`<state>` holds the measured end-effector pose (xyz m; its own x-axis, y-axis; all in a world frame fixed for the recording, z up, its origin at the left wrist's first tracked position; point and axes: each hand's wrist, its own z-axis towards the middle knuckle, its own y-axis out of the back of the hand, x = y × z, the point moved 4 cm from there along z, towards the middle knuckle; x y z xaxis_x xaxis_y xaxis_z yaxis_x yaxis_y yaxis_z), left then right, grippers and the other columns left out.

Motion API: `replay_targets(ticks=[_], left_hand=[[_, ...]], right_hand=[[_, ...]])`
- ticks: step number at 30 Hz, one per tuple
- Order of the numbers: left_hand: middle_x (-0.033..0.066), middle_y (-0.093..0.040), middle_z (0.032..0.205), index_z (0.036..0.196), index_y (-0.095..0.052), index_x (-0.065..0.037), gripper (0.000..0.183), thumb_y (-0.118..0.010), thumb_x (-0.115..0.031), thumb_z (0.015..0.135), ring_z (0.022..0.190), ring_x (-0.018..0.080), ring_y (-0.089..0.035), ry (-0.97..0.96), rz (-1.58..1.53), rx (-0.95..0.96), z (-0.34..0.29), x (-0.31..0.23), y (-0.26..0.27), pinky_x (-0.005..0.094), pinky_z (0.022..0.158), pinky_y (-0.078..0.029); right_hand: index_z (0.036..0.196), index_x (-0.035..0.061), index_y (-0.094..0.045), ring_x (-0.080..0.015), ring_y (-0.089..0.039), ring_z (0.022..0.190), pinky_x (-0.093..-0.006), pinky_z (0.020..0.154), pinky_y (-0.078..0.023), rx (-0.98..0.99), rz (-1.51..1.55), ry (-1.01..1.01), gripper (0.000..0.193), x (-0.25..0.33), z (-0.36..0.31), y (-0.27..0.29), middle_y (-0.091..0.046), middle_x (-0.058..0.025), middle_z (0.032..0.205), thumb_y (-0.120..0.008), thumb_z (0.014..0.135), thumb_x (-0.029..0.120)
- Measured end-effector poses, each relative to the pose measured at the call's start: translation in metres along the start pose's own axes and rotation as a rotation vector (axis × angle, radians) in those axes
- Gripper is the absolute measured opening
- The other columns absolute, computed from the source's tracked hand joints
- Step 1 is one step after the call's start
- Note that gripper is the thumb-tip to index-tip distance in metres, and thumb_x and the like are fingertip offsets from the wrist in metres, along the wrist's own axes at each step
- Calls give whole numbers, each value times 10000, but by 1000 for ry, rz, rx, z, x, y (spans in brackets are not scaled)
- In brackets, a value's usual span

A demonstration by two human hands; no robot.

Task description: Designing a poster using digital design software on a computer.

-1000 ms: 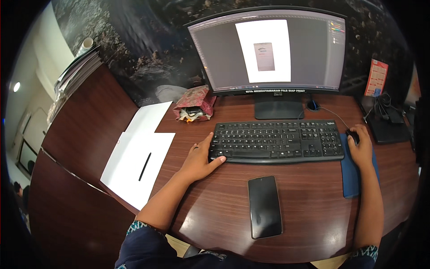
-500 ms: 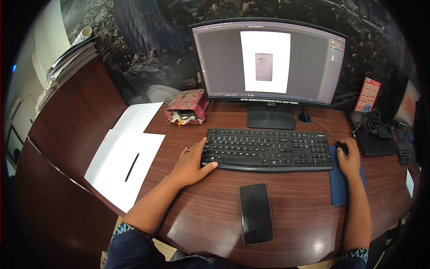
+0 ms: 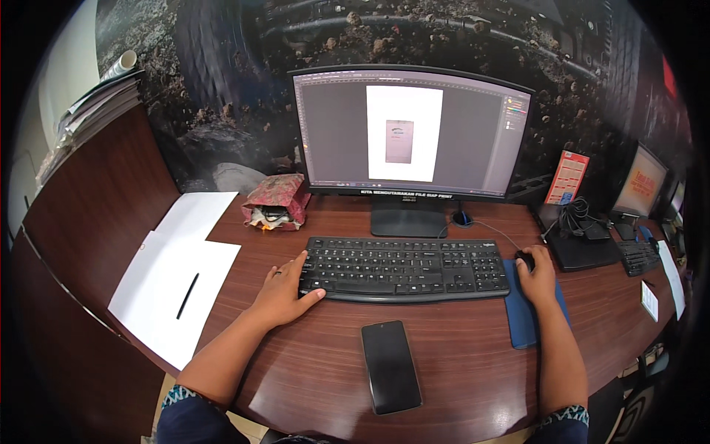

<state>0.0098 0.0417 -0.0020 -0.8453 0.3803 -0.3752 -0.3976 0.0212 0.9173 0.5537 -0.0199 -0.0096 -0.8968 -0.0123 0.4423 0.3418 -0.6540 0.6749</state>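
Observation:
My left hand (image 3: 284, 297) lies at the left end of a black keyboard (image 3: 403, 268), thumb spread along its front edge and the other fingers by the left keys. A ring is on one finger. My right hand (image 3: 538, 280) rests over a black computer mouse (image 3: 524, 259), whose front shows past the fingers, at the top of a blue mouse pad (image 3: 521, 318). Behind the keyboard stands a wide monitor (image 3: 333, 137) with an editing window: a white page holding a small greyish-pink rectangle. A dark smartphone (image 3: 390, 367) lies screen up in front of the keyboard.
White paper sheets (image 3: 159, 296) with a black pen (image 3: 188, 296) lie at the left, beside a wooden partition (image 3: 96, 170). A red patterned pouch (image 3: 277, 200) sits left of the monitor. At the right are coiled cables (image 3: 577, 216) on a black box and a second monitor (image 3: 640, 185).
The whole view has shifted, so the desk and monitor sit lower and further left. Both hands keep their places on the keyboard and mouse. The screen's page looks the same.

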Motion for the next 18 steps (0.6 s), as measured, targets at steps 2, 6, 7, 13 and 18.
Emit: replay_targets(ticks=[2,6,7,13,18], left_hand=[[306,-459,1523,1592,-253,26,959,-667,-531,931,1456,412,-418,-4,-3,-3,0,-1,2,604,1211,-240],[309,-467,1515,1587,-255,41,956,-675,-512,931,1445,417,-429,-9,2,-14,3,-4,4,595,1218,-234],[309,-476,1508,1582,-259,56,951,-687,-486,927,1436,419,-439,-20,-2,-19,3,-6,5,586,1223,-228],[307,-477,1506,1584,-273,30,936,-652,-538,943,1443,413,-431,65,6,-22,0,-9,3,582,1228,-216],[293,-445,1539,1587,-275,14,943,-649,-559,938,1472,404,-394,75,-4,-37,1,-10,-1,606,1228,-197]], right_hand=[[1115,41,-658,-412,-615,1158,-458,983,-492,2,7,1,284,2,1,1,-637,-182,1217,-736,853,119],[1119,29,-654,-408,-623,1143,-452,968,-501,-20,14,38,285,-4,2,2,-637,-182,1203,-726,853,103],[1120,25,-654,-406,-625,1138,-450,963,-504,-31,8,51,285,-3,3,3,-637,-182,1198,-724,853,97],[1107,23,-662,-406,-625,1142,-455,970,-501,-7,9,26,278,-6,1,0,-638,-189,1192,-729,846,93],[1095,40,-665,-415,-611,1197,-462,998,-494,-64,-13,56,251,-5,2,2,-623,-196,1252,-713,855,97]])
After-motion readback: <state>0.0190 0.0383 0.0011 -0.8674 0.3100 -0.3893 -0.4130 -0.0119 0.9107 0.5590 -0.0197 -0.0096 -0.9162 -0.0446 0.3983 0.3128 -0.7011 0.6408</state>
